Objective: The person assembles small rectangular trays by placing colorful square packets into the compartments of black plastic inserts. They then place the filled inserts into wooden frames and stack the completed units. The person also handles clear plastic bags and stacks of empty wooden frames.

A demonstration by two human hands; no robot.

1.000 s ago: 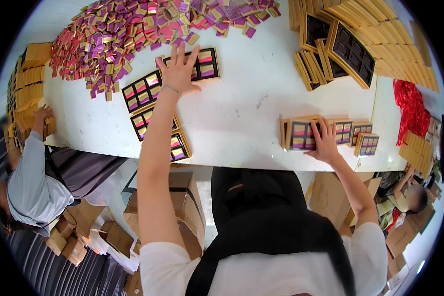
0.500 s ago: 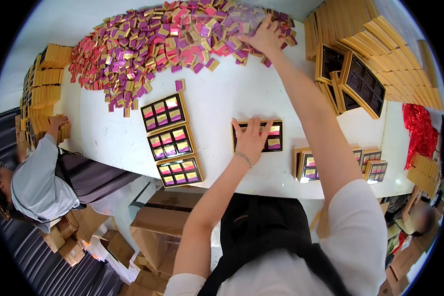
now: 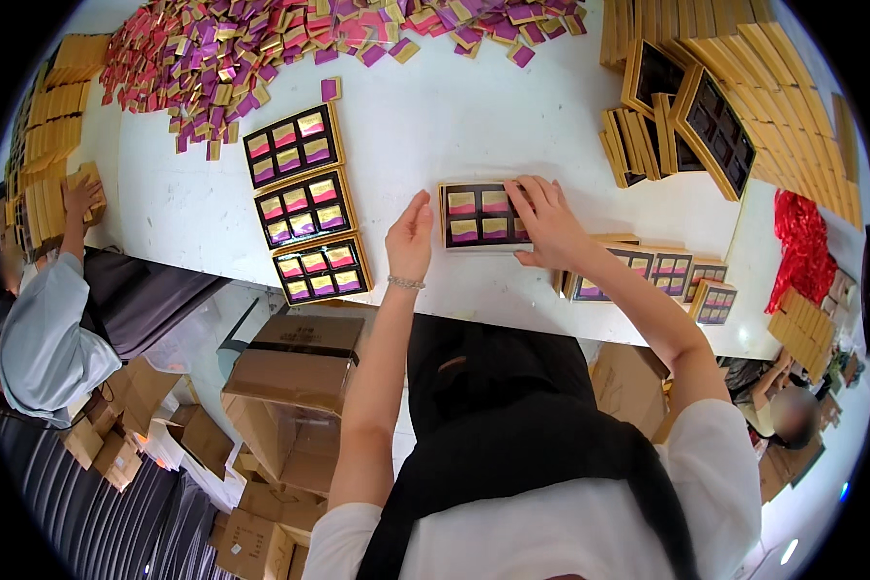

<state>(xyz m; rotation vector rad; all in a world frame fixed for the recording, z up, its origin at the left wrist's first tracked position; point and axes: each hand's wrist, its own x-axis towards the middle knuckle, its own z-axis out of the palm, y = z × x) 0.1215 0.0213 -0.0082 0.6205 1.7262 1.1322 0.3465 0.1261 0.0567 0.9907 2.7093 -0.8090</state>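
A black-and-gold box (image 3: pixel 462 246) with small pink-and-gold and purple-and-gold wrapped pieces in its compartments lies on the white table before me. My right hand (image 3: pixel 548 224) grips its right end, fingers over the far side and thumb by the near edge, hiding part of the right-hand pieces. Just off the box's left end is my left hand (image 3: pixel 411 237), edge-on, fingers stretched and close together, with nothing visible in it. To the left, three similar filled boxes (image 3: pixel 306 206) stand in a column. One loose wrapped piece (image 3: pixel 331 89) lies beyond them.
A wide heap of wrapped pieces (image 3: pixel 251 58) covers the far table. Empty black-and-gold boxes (image 3: pixel 713 130) are stacked far right; more filled boxes (image 3: pixel 638 271) stand near right. Red shredded filler (image 3: pixel 802 246) lies beyond. A co-worker (image 3: pixel 53 338) handles stacked boxes at left. Cartons (image 3: pixel 290 367) stand below.
My right hand has come back from the heap to the box's right end. My left hand has moved off the box's top to beside its left end. The view has shifted.
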